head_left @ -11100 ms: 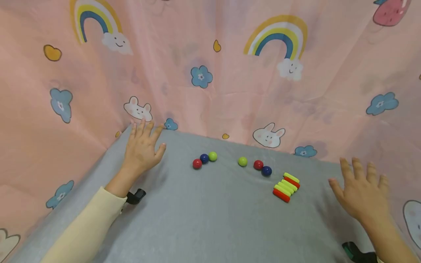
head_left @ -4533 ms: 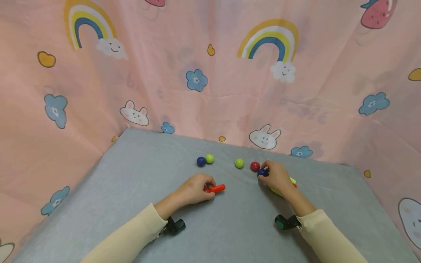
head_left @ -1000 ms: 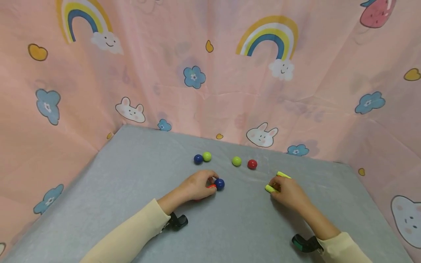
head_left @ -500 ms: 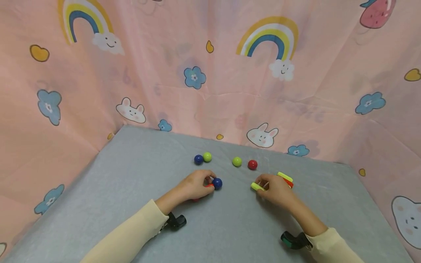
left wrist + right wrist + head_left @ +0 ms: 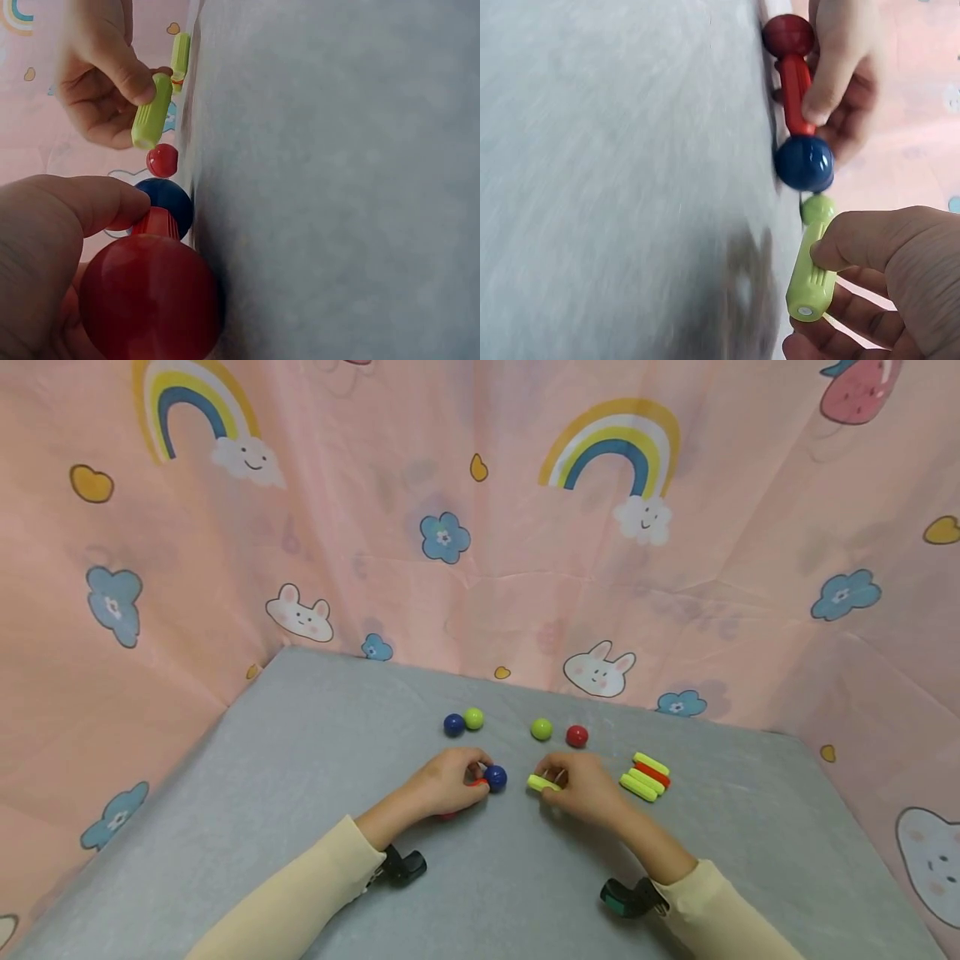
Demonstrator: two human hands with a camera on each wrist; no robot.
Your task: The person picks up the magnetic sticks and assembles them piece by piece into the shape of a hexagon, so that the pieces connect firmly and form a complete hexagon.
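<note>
A person's two bare hands work over a grey cloth-covered bench (image 5: 570, 885), in front of a pink curtain (image 5: 360, 468) printed with rainbows and rabbits. The left hand (image 5: 450, 781) pinches a red rod (image 5: 796, 94) between thumb and curled fingers; a red ball (image 5: 150, 296) sits at one end of the rod and a dark blue ball (image 5: 495, 778) at the other. The right hand (image 5: 588, 789) pinches a yellow-green rod (image 5: 543, 783), its near end bare with a small pale disc, its far end pointing toward the blue ball but apart from it. By the look of things, the work is partly along: one rod appears joined to two balls, while the rod in the right hand seems not yet joined to anything. The other pieces lie loose. Toward the back of the bench are a second blue ball (image 5: 453, 725) and a green ball (image 5: 473, 719) side by side, then another green ball (image 5: 542, 729) and a second red ball (image 5: 577, 737), well apart from that pair. Farther right, four unused rods lie alongside one another: three yellow-green rods (image 5: 638, 788) and one spare red rod (image 5: 654, 776).
</note>
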